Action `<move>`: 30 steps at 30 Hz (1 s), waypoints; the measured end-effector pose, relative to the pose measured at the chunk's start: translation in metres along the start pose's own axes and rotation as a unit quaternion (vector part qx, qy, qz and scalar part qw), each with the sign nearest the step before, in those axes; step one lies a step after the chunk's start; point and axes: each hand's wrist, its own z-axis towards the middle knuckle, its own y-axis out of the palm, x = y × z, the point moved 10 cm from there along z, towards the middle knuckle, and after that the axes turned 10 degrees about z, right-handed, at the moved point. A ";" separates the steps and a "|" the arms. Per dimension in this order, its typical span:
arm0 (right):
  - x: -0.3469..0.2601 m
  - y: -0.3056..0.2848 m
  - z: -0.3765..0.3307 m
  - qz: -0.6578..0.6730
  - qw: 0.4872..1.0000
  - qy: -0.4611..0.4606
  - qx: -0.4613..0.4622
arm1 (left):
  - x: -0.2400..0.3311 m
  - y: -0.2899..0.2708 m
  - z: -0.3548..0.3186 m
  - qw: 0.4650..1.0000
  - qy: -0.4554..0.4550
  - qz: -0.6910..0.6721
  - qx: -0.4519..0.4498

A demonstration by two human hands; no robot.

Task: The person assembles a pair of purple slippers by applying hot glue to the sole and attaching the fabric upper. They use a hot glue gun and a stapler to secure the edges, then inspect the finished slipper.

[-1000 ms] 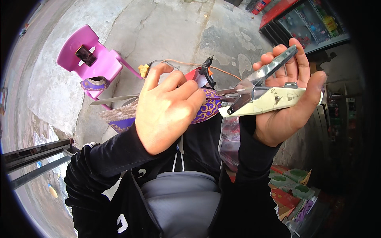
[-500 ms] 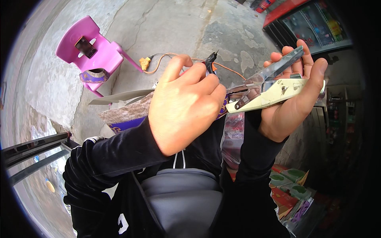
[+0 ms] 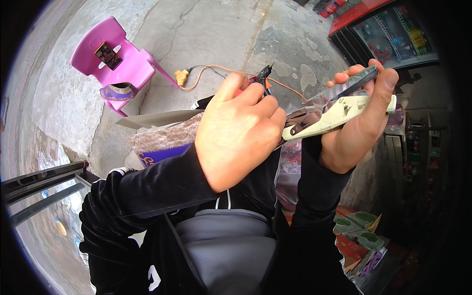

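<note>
My left hand [image 3: 241, 135], fingers bent, is closed on a purple and gold band [image 3: 164, 140] with a brown, fuzzy-looking strip along it. A thin grey sheet edge [image 3: 157, 119] runs along the band's far side. My right hand [image 3: 361, 130] holds a hand stapler [image 3: 339, 117] with a cream arm and a grey metal arm, spread apart between thumb and fingers. The stapler's front end meets the band beside my left fingers; whether the band lies between its jaws is hidden. A black pointed tool [image 3: 264, 73] shows beyond my left fingers; I cannot tell if it is held.
A pink plastic chair [image 3: 130, 61] carries a dark phone [image 3: 107, 55] and a similar purple ring [image 3: 118, 92]. An orange cable [image 3: 201, 75] with a yellow plug [image 3: 181, 77] lies on the concrete floor. Boxes [image 3: 361, 231] stand lower right, a glass-fronted cooler [image 3: 393, 37] upper right.
My left hand has shifted slightly right along the band, closer to the stapler, covering the band's end there. My right hand and the stapler have tilted a little; its grey arm sits slightly lower.
</note>
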 end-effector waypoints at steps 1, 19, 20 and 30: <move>0.001 0.000 0.000 0.002 1.000 -0.005 -0.001 | 0.000 0.001 0.000 1.000 -0.001 -0.004 0.000; 0.052 -0.005 -0.054 -0.401 0.808 -0.086 -0.422 | -0.001 0.043 -0.014 1.000 0.008 -0.006 -0.026; 0.056 -0.009 -0.057 -0.393 0.810 -0.082 -0.427 | 0.001 0.047 -0.015 0.999 0.016 0.000 -0.044; 0.084 -0.047 -0.042 -0.298 0.864 0.016 -0.405 | -0.036 0.022 -0.032 0.999 -0.018 0.038 -0.006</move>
